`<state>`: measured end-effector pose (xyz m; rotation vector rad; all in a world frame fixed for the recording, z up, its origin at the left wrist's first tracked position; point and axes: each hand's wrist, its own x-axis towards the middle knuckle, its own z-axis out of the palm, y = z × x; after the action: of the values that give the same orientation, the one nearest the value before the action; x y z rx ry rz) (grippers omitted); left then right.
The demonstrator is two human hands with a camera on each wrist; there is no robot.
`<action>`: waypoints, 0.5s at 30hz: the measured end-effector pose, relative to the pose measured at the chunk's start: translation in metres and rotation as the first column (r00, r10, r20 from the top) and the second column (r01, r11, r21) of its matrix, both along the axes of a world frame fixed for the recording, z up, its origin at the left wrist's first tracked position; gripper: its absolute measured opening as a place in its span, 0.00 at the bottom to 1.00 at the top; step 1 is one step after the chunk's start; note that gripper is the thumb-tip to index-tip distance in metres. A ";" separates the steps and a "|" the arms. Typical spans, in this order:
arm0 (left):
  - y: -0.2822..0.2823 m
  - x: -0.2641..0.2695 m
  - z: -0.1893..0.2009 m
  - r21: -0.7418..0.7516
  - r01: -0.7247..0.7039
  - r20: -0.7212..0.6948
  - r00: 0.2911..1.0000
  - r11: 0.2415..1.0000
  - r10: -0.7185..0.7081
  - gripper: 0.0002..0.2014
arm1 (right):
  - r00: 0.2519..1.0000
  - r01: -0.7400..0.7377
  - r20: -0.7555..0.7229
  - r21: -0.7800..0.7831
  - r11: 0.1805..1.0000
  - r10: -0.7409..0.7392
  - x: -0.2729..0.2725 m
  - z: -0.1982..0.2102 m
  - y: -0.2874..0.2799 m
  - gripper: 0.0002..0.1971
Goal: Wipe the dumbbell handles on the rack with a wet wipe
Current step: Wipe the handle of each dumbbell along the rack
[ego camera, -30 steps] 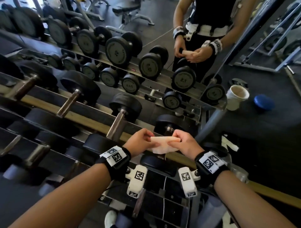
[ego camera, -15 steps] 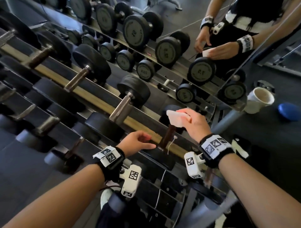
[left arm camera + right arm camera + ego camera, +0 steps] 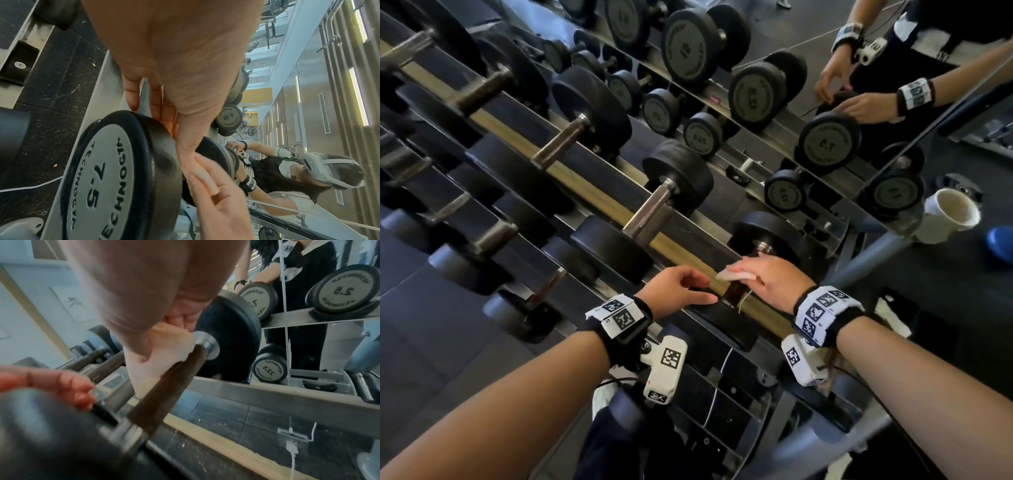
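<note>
The rightmost dumbbell on the upper rack tier has a dark brown handle (image 3: 732, 296) (image 3: 170, 386) between two black heads. My right hand (image 3: 739, 274) pinches a folded white wet wipe (image 3: 729, 275) (image 3: 160, 356) and presses it on the handle's far end, by the far head (image 3: 232, 340). My left hand (image 3: 702, 291) lies relaxed on the rim of the near head (image 3: 107, 170), marked 7.5, holding nothing. In the right wrist view its fingertips (image 3: 80, 392) reach over that head's inner edge. The right palm hides the upper part of the handle from the head view.
More dumbbells lie to the left on the same tier, the nearest handle (image 3: 650, 212) bare. A mirror behind the rack repeats the weights and my arms. A white cup (image 3: 948, 216) and a blue object (image 3: 1000, 240) sit at the right. A lower tier (image 3: 493, 240) holds more dumbbells.
A second ago both hands held the wipe in front of the rack. The right hand has carried it down onto the handle, and the left hand has gone to the near head.
</note>
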<state>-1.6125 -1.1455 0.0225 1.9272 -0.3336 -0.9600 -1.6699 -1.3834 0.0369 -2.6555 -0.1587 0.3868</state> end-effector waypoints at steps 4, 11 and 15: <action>0.003 -0.003 -0.001 -0.010 -0.005 -0.009 1.000 1.000 0.005 0.16 | 0.939 -0.342 -0.124 -0.296 0.892 0.320 -0.013 -0.021 -0.001 0.28; 0.006 -0.005 -0.002 0.005 -0.001 -0.014 1.000 1.000 0.001 0.14 | 0.963 -0.240 -0.012 -0.477 0.845 0.267 0.005 0.001 -0.016 0.35; 0.004 -0.004 0.000 0.023 0.022 -0.005 1.000 1.000 -0.021 0.14 | 0.945 -0.314 -0.037 -0.368 0.875 0.324 -0.018 -0.005 0.007 0.38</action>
<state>-1.6163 -1.1414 0.0227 1.9457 -0.3427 -0.9858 -1.6876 -1.3764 0.0321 -3.0111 -0.5948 0.5341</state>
